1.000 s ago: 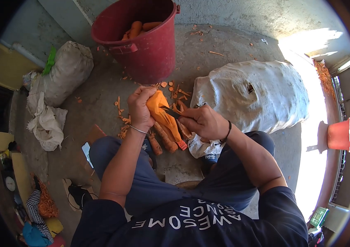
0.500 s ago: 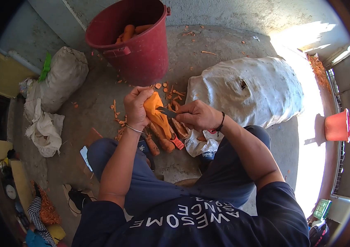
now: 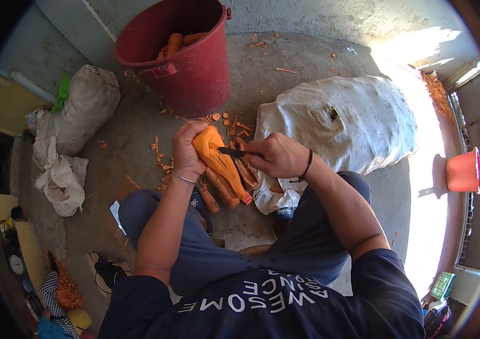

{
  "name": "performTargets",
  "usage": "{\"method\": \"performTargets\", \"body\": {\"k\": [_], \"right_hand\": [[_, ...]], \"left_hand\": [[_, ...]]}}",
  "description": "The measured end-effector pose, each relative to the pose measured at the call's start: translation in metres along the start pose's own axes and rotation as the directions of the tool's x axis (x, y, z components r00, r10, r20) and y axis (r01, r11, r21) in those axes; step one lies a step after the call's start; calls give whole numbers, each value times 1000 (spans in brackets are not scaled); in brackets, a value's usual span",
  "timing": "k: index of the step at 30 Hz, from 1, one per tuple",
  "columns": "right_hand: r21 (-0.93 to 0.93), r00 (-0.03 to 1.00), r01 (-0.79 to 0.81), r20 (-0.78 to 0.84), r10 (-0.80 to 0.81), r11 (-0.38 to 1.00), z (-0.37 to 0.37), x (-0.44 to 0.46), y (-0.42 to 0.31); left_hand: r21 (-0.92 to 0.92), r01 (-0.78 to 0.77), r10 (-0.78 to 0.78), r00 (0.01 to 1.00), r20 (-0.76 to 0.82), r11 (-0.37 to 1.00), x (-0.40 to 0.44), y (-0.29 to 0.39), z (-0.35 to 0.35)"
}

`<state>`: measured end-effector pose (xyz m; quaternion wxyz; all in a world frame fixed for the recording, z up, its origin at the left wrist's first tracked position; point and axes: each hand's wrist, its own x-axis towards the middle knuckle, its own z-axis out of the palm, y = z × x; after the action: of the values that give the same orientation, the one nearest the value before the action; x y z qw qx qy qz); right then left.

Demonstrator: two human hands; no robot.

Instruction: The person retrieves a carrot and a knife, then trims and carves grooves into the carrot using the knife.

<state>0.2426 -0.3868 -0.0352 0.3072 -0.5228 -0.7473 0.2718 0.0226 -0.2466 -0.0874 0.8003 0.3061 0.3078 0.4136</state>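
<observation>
My left hand [image 3: 189, 150] is closed around the thick upper end of a large, bright orange peeled carrot [image 3: 217, 160], whose narrow end points down towards my knees. In my right hand [image 3: 279, 156] is a knife [image 3: 230, 151] with a dark blade. The blade's tip is at the carrot's side near the thick end, where a dark notch shows; how deep it sits I cannot tell. Below, between my feet, lie several duller, unpeeled-looking carrots [image 3: 221, 189]. A small red-orange piece [image 3: 247, 199] shows at the carrot's lower tip.
A dark red bucket [image 3: 206, 79] with carrots inside stands ahead. To the right lies a big white sack [image 3: 336, 121]; another sack [image 3: 90, 107] leans at the left wall. Carrot slices and peelings [image 3: 234, 125] litter the floor. A smaller red bucket [image 3: 462, 172] stands far right.
The carrot has tilted a little, and its lower end now covers more of the red-orange piece. My right hand and knife have shifted slightly, with the blade now nearly level.
</observation>
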Motion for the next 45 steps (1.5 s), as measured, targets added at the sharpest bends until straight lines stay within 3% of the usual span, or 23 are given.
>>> {"method": "performTargets", "body": {"k": [3,9,16,21,28,30,31,33,39,45], "right_hand": [[-154,999,-15,-44,9,988,7,-1,-10],[-165,998,-63,9,65,984,5,-2,-11],[-74,997,-41,-72,35,996,16,-2,-2],[30,998,-59,35,58,998,9,0,-3],[-3,979,-187,88,186,982,3,3,-7],[6,944,-330,-24,330,944,3,7,-14],[4,943,-331,-23,331,944,9,9,-16],[125,914,-288,-261,311,949,24,10,-18],[85,928,-359,-74,365,929,18,11,-19],[137,947,-295,-87,308,946,21,11,-21]], "left_hand": [[-14,-50,49,993,-107,999,9,-10,-7],[33,-133,135,987,-87,991,9,-4,-5],[-125,-9,-7,992,-129,992,9,13,2],[-156,44,-70,983,-167,987,7,10,-2],[-124,-57,17,954,-300,991,10,13,-6],[-130,-14,-28,951,-309,991,5,8,-1],[-133,-13,-29,951,-309,991,4,3,0],[-161,55,-98,957,-272,985,2,-8,4],[-172,244,-269,952,-145,954,-12,-18,12],[-179,256,-287,942,-173,950,-17,-25,18]]}}
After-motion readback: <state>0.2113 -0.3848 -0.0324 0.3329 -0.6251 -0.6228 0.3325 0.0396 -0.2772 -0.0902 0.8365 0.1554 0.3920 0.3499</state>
